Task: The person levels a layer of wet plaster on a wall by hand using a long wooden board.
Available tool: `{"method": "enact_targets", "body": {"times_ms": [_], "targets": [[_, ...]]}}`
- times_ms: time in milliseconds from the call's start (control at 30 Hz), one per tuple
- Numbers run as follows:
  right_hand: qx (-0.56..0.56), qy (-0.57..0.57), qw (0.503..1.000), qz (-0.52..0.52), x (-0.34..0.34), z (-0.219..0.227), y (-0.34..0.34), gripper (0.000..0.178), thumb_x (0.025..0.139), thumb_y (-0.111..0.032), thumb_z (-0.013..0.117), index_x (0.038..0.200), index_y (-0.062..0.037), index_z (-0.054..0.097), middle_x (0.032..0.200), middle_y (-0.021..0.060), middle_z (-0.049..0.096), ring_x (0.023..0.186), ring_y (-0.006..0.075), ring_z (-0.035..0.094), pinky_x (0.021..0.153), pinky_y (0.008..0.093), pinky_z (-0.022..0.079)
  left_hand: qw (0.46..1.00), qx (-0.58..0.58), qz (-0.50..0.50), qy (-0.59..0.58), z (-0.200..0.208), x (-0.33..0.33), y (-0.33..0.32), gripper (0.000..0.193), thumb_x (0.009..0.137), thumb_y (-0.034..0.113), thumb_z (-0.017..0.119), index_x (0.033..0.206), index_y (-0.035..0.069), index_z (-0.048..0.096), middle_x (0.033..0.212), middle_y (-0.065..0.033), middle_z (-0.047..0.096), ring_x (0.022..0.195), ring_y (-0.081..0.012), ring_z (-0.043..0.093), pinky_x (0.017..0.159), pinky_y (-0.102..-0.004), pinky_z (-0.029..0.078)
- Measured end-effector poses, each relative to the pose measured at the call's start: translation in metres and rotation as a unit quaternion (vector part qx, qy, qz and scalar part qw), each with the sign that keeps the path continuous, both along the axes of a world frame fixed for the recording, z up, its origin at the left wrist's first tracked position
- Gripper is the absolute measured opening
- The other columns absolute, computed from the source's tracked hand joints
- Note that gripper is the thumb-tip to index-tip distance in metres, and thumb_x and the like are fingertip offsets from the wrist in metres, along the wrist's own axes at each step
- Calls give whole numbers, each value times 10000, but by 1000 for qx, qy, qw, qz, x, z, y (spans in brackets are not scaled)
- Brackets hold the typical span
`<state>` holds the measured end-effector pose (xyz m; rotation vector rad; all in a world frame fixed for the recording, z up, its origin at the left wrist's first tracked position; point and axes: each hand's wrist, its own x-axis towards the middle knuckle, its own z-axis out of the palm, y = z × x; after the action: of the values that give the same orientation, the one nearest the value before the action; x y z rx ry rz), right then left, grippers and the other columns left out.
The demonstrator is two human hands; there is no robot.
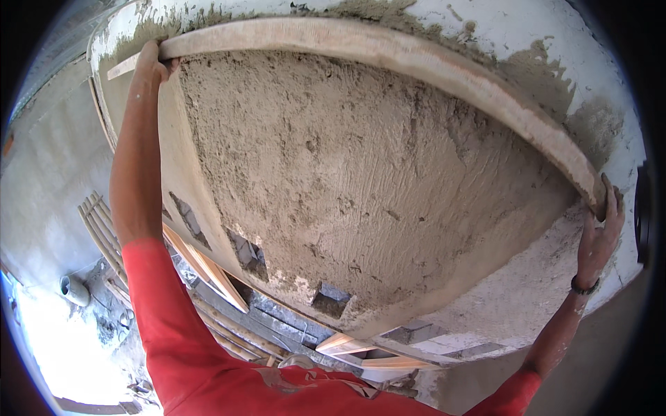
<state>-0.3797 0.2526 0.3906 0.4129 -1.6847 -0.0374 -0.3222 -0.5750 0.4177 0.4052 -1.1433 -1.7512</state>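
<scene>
A long, pale wooden straightedge (pixel 388 45) lies across the upper part of a wall coated in rough grey-brown mortar (pixel 333 159). It looks bowed in this view. My left hand (pixel 158 64) grips it close to its left end, fingers wrapped round the board and partly hidden. At the opposite end, my right hand (pixel 602 229) is closed around the tip, with a dark band on the wrist. Both arms are stretched wide. Below the board the mortar is pitted and ridged, and smoother toward the lower right.
White wall with mortar smears (pixel 555 41) shows above the board. Square holes (pixel 331 299) open in the wall low down. Beneath are wooden planks (pixel 208 267), several poles (pixel 104 222) and a grey pipe (pixel 74 290). Bright light enters at lower left.
</scene>
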Motion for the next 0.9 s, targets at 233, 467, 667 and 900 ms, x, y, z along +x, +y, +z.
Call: {"method": "enact_targets", "body": {"times_ms": [233, 467, 667, 900], "targets": [[16, -40, 998, 47, -15, -4, 1, 488, 809, -118, 674, 1282, -111, 552, 1278, 144, 551, 1224, 337, 465, 1011, 420, 381, 999, 5, -13, -37, -3, 22, -44, 248, 905, 271, 549, 971, 36, 590, 877, -146, 639, 680, -278, 652, 441, -292, 516], [39, -139, 989, 45, 4, -129, -9, 588, 673, -59, 716, 1242, -109, 575, 1150, 181, 563, 1089, 352, 512, 913, 450, 418, 992, 74, -3, -103, -115, 14, 25, 162, 858, 237, 607, 902, 81, 597, 817, -89, 620, 580, -227, 589, 389, -330, 477], [14, -176, 984, 37, 21, -225, -15, 608, 628, -65, 718, 1218, -115, 576, 1146, 161, 525, 1082, 371, 475, 896, 489, 387, 982, 148, -31, -114, -231, 8, 12, 207, 812, 272, 685, 929, 106, 647, 886, -40, 644, 699, -184, 634, 521, -330, 540], [-5, -280, 959, 51, 30, -343, 11, 618, 615, -115, 723, 1213, -117, 569, 1183, 190, 484, 1126, 415, 424, 929, 544, 363, 975, 185, -74, -102, -351, 8, 55, 294, 875, 205, 590, 1113, 31, 583, 1065, -82, 635, 944, -236, 627, 872, -345, 520]]}}
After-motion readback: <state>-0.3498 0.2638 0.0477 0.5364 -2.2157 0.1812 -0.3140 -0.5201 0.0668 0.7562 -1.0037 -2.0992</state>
